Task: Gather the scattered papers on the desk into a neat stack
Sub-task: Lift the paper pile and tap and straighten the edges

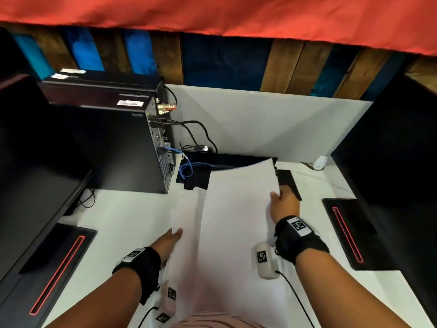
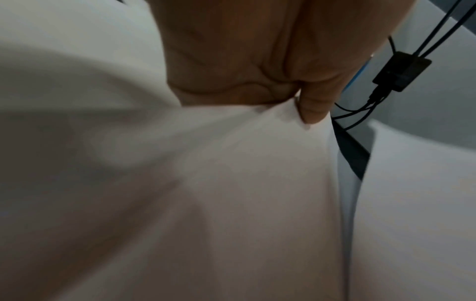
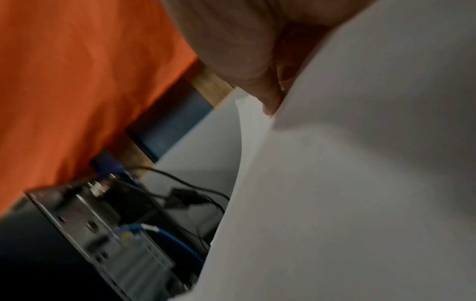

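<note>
The papers (image 1: 236,221) are sitting gathered but uneven between the left hand (image 1: 169,242) and right hand (image 1: 283,204), fingers pinching their edges above the bench (image 1: 123,216), so squaring is remaining.

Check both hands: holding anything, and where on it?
Right hand grips the big white sheet at its right edge; left hand pinches a second sheet at its left edge.

white papers (image 1: 236,209), red cloth (image 1: 212,13)

hand: right hand (image 3: 247,61) pinches the sheet's edge
paper: large white paper sheet (image 3: 347,193), curved
left: black computer tower (image 3: 77,244), orange cloth (image 3: 77,81)
</note>
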{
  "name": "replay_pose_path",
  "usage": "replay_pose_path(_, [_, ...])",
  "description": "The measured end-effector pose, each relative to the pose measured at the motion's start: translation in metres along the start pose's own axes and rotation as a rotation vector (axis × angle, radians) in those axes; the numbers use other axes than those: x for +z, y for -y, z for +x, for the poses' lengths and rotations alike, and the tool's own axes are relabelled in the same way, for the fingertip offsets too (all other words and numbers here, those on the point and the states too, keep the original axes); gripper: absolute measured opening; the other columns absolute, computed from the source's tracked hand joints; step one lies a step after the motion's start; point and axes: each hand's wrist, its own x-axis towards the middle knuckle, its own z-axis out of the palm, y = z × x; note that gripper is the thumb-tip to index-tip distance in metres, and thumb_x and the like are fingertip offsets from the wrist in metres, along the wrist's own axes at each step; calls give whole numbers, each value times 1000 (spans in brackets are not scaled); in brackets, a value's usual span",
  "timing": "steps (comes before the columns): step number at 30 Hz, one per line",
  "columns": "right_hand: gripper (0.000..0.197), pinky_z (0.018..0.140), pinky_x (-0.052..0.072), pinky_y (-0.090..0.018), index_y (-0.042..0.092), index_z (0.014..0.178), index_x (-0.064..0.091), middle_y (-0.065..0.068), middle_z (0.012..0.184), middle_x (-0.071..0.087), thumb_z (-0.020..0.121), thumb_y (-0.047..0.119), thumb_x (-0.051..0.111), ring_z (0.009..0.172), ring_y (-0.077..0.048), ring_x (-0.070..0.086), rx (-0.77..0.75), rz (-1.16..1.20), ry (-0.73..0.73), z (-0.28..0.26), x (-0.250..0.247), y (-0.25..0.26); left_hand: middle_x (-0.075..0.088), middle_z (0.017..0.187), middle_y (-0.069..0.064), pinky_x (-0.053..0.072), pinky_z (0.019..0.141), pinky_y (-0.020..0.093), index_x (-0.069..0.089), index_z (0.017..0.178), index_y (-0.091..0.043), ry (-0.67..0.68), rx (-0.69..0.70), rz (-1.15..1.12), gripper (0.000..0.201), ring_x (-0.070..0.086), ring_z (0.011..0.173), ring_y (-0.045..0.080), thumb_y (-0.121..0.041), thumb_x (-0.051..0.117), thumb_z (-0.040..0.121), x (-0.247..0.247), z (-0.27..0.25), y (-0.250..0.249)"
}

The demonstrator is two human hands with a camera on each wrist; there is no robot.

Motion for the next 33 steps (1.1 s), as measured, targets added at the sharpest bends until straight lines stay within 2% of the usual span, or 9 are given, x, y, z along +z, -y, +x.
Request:
replay_pose_path(6, [67, 83, 42, -26, 9, 130, 39, -6, 108, 58, 75, 9, 77, 97, -22, 55, 201, -15, 434, -16, 31, -46, 32, 153, 0, 24, 117, 42, 20, 150, -21, 29, 64, -84, 77, 31, 141, 25, -53, 54, 89, 0, 1, 5])
replay_pose_path(9, [74, 91, 44, -27, 9, 135, 37, -11, 121, 59, 73, 4, 77, 109, -25, 57, 206, -85, 493, -22, 39, -64, 64, 126, 0, 42, 105, 44, 54, 129, -21, 172, 168, -35, 93, 58, 120, 25, -62, 83, 51, 3, -11, 5])
replay_pose_path(11, [74, 92, 45, -29, 10, 135, 38, -12, 126, 58, 73, 5, 77, 107, -25, 58, 209, -46, 469, -26, 43, -75, 71, 111, 3, 52, 90, 36, 59, 118, -20, 176, 274, -22, 89, 64, 110, 25, -41, 92, 39, 9, -17, 4])
replay_pose_path(15, [99, 102, 44, -38, 15, 141, 34, -13, 136, 45, 60, 28, 89, 117, -27, 51, 263, 113, 283, -24, 34, -92, 68, 116, 5, 49, 98, 42, 57, 117, -22, 136, 435, 5, 60, 62, 113, 27, -12, 78, 63, 26, -39, -23])
replay_pose_path(17, [121, 107, 40, -44, 21, 147, 23, -10, 146, 36, 50, 43, 91, 129, -28, 45, 328, 220, 289, -23, 22, -93, 69, 116, 5, 48, 99, 45, 57, 119, -20, 168, 510, 10, 52, 63, 111, 26, -1, 74, 74, 33, -55, -46])
replay_pose_path(19, [131, 102, 45, -46, 24, 145, 27, -5, 141, 47, 34, 52, 92, 121, -24, 54, 336, 401, 361, -24, 11, -89, 69, 117, 8, 50, 96, 44, 57, 122, -14, 226, 580, -29, 49, 65, 109, 26, 9, 66, 79, 40, -74, -70])
replay_pose_path(23, [92, 69, 58, -32, 11, 112, 61, -2, 91, 76, 30, 36, 94, 83, -21, 72, 235, 610, 430, -31, -13, -56, 72, 110, 2, 56, 83, 28, 58, 119, -12, 271, 728, -46, 47, 69, 101, 17, 13, 62, 79, 44, -103, -112])
replay_pose_path(29, [33, 50, 51, -12, 9, 90, 67, -5, 85, 74, 63, 11, 86, 65, -10, 69, 21, 606, 172, -36, -44, -3, 69, 110, 0, 56, 85, 25, 56, 118, -15, 153, 855, -151, 43, 67, 99, 13, 12, 55, 85, 45, -117, -133])
replay_pose_path(33, [30, 52, 53, -16, 7, 96, 69, 0, 77, 76, 69, 1, 80, 65, -9, 72, -41, 665, 315, -46, -55, 7, 70, 106, 4, 57, 83, 30, 53, 123, -9, 104, 831, -297, 44, 70, 91, 14, 13, 53, 86, 41, -112, -129])
